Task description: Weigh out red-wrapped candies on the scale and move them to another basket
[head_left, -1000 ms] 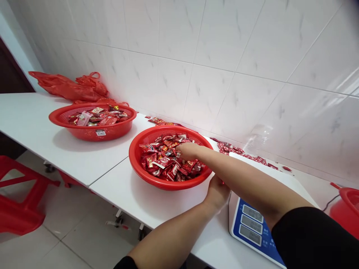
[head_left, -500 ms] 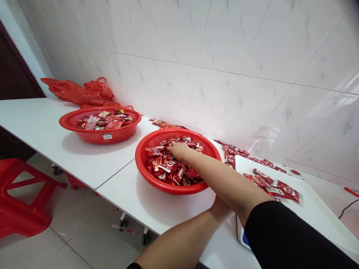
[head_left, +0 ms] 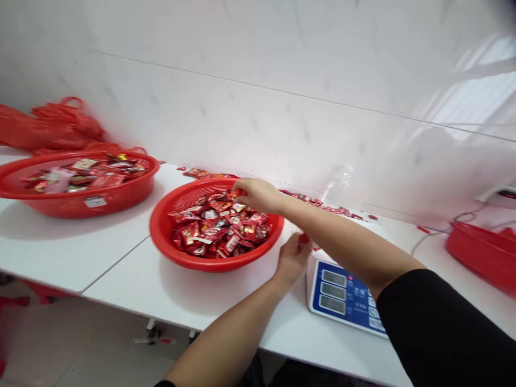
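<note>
A red plastic basket [head_left: 161, 236] stands on the white table, heaped with small red snack packets [head_left: 217, 228]. Over its far right rim reaches my right hand [head_left: 260, 194], fingers closed around a red snack packet that shows only in part. My left hand [head_left: 291, 260] is between the basket and a weighing scale [head_left: 342, 298], fingers curled on a bit of red wrapper, likely another packet. My right forearm hides much of the scale and its pan.
On the left stands a second red basket [head_left: 60, 207] of mixed packets, with red plastic bags [head_left: 60, 126] behind it. Loose red packets [head_left: 318, 201] lie along the tiled wall. A red container [head_left: 479, 255] and a cable are at the right.
The view has swung right. My right hand has lifted out of the heap towards the basket's far right rim. My left hand has come into view beside the scale.
</note>
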The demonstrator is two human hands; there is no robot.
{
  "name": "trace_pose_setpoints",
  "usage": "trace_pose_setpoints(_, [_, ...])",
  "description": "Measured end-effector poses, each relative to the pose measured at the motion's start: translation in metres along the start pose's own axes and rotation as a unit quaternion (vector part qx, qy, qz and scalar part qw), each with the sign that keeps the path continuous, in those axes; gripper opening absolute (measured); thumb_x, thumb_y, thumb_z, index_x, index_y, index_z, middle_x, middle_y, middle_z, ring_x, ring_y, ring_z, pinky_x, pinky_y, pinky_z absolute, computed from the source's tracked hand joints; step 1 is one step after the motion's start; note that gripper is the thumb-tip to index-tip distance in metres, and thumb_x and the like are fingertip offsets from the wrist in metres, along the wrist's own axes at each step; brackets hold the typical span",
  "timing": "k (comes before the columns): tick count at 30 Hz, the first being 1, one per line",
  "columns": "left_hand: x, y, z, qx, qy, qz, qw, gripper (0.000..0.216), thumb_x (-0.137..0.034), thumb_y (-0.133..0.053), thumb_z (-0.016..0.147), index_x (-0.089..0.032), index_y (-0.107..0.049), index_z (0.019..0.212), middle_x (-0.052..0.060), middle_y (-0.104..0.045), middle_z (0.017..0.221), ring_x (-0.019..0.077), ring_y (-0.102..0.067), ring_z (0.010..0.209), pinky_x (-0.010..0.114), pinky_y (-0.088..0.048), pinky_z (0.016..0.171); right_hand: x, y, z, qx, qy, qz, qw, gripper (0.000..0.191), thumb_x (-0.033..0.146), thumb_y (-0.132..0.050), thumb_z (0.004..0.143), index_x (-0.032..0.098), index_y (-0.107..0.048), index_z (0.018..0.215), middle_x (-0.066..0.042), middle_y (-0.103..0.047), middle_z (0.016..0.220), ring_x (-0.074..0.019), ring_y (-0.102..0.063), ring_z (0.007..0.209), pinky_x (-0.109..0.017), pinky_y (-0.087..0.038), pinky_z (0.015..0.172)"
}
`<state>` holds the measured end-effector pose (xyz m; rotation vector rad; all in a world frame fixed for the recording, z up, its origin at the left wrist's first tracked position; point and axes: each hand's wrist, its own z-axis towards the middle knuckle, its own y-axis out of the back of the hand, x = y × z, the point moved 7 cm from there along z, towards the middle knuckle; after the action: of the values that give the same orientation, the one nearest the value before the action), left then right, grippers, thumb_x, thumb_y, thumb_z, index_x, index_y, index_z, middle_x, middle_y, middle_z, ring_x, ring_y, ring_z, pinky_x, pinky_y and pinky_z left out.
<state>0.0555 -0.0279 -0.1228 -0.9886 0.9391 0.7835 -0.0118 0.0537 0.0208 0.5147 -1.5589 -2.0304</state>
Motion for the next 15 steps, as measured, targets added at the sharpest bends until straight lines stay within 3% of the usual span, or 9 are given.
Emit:
trace_pose_setpoints(3, [-0.002,0.001,0.004,0.024,-0.026,0.038,0.999,0.023,-0.040,-0.066,0.079,-0.019,-0.064,0.087,0.003,-0.066,0.077,0.0180,-0.062,0.075,0.028,-0.047,0.065,-0.049,0.062,-0.076,-0.089,-0.092,0.092,0.988,0.019,0.030,-0.059,0.088,0.016,-0.061,0.101,-0.004,-0.067,0.092,-0.0134,-0.058,0.081,-0.026,-0.044,0.073])
trace_pose_setpoints(6, [-0.008,0.001,0.009,0.016,-0.039,0.068,0.997,0.027,-0.041,-0.065,0.081,-0.017,-0.063,0.092,0.002,-0.062,0.073,0.0133,-0.056,0.065,0.023,-0.044,0.057,-0.106,0.091,-0.167,-0.117,-0.237,0.099,0.959,0.026,0.035,-0.064,0.083,0.018,-0.061,0.102,-0.003,-0.067,0.083,-0.0133,-0.058,0.072,-0.027,-0.044,0.065])
trace_pose_setpoints(9, [-0.014,0.004,0.013,-0.001,-0.050,0.067,0.996,0.028,-0.043,-0.065,0.081,-0.017,-0.062,0.091,-0.001,-0.058,0.067,0.0095,-0.050,0.056,0.021,-0.040,0.051,-0.146,0.070,-0.245,-0.007,-0.357,0.097,0.929,0.028,0.036,-0.066,0.079,0.019,-0.064,0.101,-0.002,-0.067,0.077,-0.0135,-0.059,0.063,-0.026,-0.044,0.055])
trace_pose_setpoints(11, [-0.017,0.007,0.014,-0.012,-0.061,0.051,0.997,0.027,-0.043,-0.066,0.081,-0.018,-0.062,0.090,-0.002,-0.058,0.067,0.0083,-0.048,0.054,0.020,-0.039,0.050,-0.157,0.049,-0.280,0.050,-0.392,0.113,0.912,0.028,0.038,-0.064,0.080,0.019,-0.065,0.101,-0.003,-0.069,0.077,-0.0144,-0.061,0.063,-0.026,-0.045,0.054])
trace_pose_setpoints(13, [-0.019,0.009,0.015,-0.021,-0.070,0.042,0.996,0.026,-0.042,-0.067,0.080,-0.018,-0.062,0.090,-0.002,-0.059,0.068,0.0081,-0.049,0.055,0.019,-0.038,0.049,-0.159,0.040,-0.301,0.033,-0.398,0.106,0.911,0.030,0.041,-0.060,0.083,0.020,-0.065,0.104,-0.005,-0.071,0.087,-0.0160,-0.065,0.070,-0.029,-0.049,0.061])
trace_pose_setpoints(15, [-0.020,0.010,0.015,-0.029,-0.078,0.046,0.995,0.025,-0.042,-0.067,0.080,-0.018,-0.063,0.089,-0.001,-0.060,0.068,0.0084,-0.051,0.057,0.018,-0.039,0.049,-0.155,0.050,-0.316,-0.054,-0.393,0.065,0.916,0.030,0.041,-0.056,0.087,0.022,-0.065,0.108,-0.006,-0.072,0.097,-0.0177,-0.066,0.079,-0.033,-0.051,0.070])
